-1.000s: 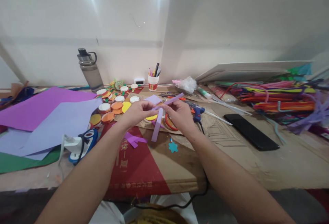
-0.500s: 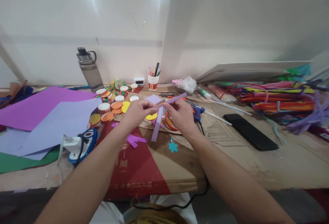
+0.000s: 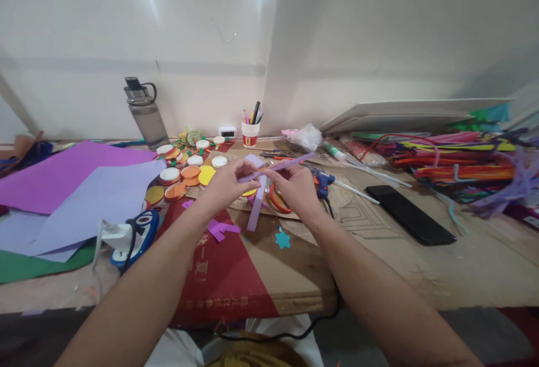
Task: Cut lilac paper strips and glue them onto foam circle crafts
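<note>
Both hands meet over the middle of the cardboard. My left hand [image 3: 229,184] is closed on the left end of a light purple paper strip [image 3: 292,161]. The fingers of my right hand [image 3: 295,186] pinch the same strip, whose far end sticks out up and to the right. Below the fingers, another light purple strip [image 3: 256,205] slants down toward the cardboard. Orange-handled scissors [image 3: 278,201] lie partly hidden beside my right hand. A blue glue gun [image 3: 324,184] is just right of it.
Round discs [image 3: 191,173], purple scraps [image 3: 223,229] and purple sheets [image 3: 105,193] are at left, with a bottle [image 3: 147,117] behind. A blue power socket [image 3: 135,239] sits near my left forearm. A phone [image 3: 408,214] and colourful pipe cleaners [image 3: 463,159] lie at right.
The left end of the strip now shows between the fingers of my left hand, which have shifted slightly. The strip's right end reaches a little farther right.
</note>
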Motion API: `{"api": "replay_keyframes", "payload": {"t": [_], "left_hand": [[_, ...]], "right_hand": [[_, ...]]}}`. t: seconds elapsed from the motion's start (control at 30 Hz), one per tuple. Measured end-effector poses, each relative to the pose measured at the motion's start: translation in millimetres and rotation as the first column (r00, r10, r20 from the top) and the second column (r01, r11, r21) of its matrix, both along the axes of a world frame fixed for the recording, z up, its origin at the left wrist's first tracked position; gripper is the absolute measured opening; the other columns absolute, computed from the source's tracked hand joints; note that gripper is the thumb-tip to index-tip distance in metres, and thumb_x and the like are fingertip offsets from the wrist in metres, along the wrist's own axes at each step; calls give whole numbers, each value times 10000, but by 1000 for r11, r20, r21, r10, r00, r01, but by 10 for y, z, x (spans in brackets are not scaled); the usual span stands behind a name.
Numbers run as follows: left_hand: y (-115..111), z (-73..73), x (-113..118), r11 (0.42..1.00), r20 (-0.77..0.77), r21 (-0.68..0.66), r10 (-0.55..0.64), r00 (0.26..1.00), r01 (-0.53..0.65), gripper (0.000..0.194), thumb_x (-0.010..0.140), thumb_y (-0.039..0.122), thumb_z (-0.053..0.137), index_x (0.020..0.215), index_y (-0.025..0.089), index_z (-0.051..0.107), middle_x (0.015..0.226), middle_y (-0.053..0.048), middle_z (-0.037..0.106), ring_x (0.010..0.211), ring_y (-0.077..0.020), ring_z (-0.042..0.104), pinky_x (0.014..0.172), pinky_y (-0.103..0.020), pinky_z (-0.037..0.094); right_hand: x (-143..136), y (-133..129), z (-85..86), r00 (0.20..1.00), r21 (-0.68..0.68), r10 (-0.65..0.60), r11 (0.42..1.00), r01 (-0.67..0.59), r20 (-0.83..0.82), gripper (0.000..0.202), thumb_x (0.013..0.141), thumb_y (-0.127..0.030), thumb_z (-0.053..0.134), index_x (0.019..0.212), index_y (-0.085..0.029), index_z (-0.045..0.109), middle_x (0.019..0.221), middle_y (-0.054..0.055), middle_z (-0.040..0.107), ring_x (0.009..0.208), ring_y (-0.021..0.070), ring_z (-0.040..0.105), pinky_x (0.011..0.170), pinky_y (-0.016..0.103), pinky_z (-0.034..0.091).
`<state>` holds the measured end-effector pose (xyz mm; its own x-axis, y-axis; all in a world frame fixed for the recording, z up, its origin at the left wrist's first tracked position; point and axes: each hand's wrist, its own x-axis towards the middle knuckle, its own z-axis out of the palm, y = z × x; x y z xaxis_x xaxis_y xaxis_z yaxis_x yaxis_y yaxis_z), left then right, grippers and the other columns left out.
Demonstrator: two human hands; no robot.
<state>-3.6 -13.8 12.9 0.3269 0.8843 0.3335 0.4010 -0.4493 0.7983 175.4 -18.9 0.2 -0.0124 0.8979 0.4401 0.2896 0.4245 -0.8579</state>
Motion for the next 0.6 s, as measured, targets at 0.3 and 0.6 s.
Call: {"api": "replay_keyframes", "payload": {"t": [0.3, 0.6], "left_hand": [[-11, 69, -33, 999, -85, 1, 44, 995, -44, 318, 727, 458, 680, 852, 166, 662, 847, -24, 655, 765, -145, 570, 690, -263, 421], [8, 33, -28, 992, 7, -87, 96, 995, -95, 337, 700, 471, 701, 798, 148, 688, 749, -26, 664, 678, -131, 564, 611, -250, 408]], "right_hand": [[31, 29, -21, 999, 32, -39, 999, 39, 2, 246, 777, -394, 646, 822, -167, 728, 790, 64, 711, 739, 198, 636, 677, 309, 477], [17, 3, 7, 999, 55, -38, 998, 39, -32, 212, 775, -356, 655, 814, -157, 717, 796, 51, 710, 723, 177, 630, 678, 294, 473]]}}
